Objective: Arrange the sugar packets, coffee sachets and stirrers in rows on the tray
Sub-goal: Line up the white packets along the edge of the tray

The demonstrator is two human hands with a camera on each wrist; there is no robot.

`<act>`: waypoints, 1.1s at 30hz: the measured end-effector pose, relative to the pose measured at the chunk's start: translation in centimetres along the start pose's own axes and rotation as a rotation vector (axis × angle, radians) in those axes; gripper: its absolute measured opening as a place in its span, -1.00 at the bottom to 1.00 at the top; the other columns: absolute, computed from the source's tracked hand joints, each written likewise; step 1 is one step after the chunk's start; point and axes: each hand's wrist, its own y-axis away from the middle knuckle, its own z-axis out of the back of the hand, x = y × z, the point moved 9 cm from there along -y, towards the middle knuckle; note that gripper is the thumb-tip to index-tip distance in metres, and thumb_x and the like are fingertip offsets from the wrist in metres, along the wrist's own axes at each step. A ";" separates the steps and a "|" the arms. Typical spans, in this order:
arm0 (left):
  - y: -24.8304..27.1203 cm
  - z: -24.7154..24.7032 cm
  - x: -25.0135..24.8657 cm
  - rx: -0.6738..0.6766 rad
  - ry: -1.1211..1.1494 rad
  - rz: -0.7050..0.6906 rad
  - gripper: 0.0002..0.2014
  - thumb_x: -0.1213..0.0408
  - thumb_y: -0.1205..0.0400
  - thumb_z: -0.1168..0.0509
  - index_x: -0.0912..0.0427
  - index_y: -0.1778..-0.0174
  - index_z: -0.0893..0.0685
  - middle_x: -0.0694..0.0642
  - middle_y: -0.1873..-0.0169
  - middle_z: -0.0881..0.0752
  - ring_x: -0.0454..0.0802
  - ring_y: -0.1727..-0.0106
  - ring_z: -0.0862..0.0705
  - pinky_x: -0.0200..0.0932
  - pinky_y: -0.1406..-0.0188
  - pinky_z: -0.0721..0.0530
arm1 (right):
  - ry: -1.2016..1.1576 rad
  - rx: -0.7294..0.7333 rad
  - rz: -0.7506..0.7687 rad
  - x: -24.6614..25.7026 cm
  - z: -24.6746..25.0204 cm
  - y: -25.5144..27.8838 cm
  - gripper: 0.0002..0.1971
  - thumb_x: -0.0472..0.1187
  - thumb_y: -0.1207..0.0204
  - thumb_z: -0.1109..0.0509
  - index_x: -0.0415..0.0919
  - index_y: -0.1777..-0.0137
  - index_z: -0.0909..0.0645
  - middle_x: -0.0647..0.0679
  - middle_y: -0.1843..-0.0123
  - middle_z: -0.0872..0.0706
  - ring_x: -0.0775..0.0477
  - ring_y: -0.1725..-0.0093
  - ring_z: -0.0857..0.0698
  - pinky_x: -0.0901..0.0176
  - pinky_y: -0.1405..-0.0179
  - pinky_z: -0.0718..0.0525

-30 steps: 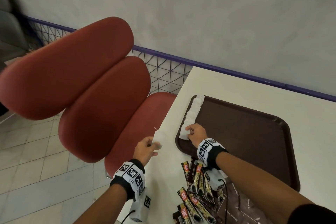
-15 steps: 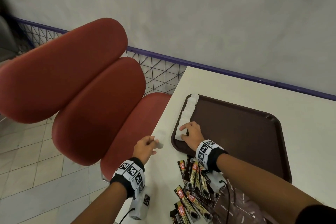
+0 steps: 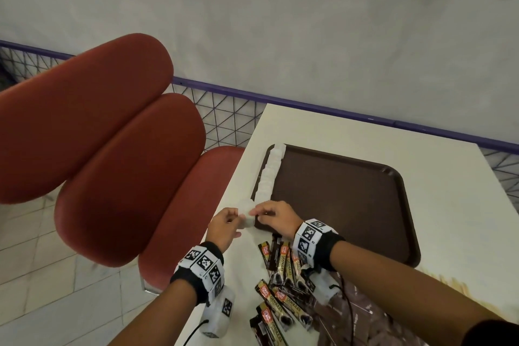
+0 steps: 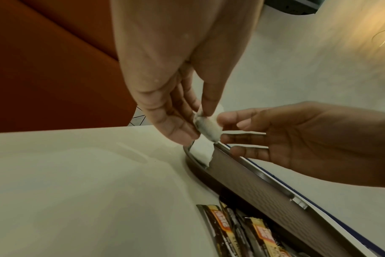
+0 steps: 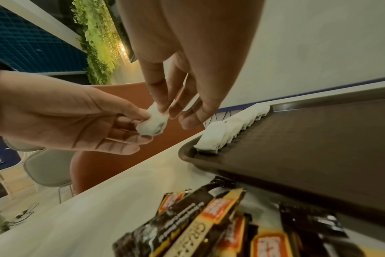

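Observation:
A white sugar packet (image 3: 247, 215) hangs just above the table edge, left of the brown tray (image 3: 351, 205). My left hand (image 3: 233, 220) pinches its left end, seen close in the left wrist view (image 4: 200, 125). My right hand (image 3: 257, 212) pinches the other end with thumb and forefinger (image 5: 165, 111). The packet (image 4: 208, 127) (image 5: 152, 121) is crumpled between both hands. A row of several white sugar packets (image 3: 269, 174) (image 5: 229, 128) lies along the tray's left edge. Several black-and-gold coffee sachets (image 3: 283, 275) (image 5: 209, 222) lie heaped on the table below the tray. No stirrers can be made out.
The white table (image 3: 449, 177) ends just left of my hands, with red padded chairs (image 3: 112, 163) beside it. A purple rail with wire mesh (image 3: 230, 121) runs behind. Most of the tray's floor is bare. Dark brown paper (image 3: 365, 323) lies under my right forearm.
My right hand lifted off the packet row on the tray and moved left to meet my left hand. Both hands now pinch the packet that the left hand alone held.

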 end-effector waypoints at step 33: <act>4.4 0.3 1.8 0.249 -0.189 0.100 -0.77 0.55 -0.58 -0.24 0.11 0.17 -0.66 0.07 0.24 -0.68 -0.09 0.23 -0.64 -0.35 0.32 -0.62 | 0.329 -0.209 -0.207 -4.4 1.0 -2.4 -0.78 -0.48 -0.43 -0.34 -0.28 0.00 -0.71 -0.20 -0.19 -0.52 -0.15 -0.20 -0.56 0.17 -0.26 -0.54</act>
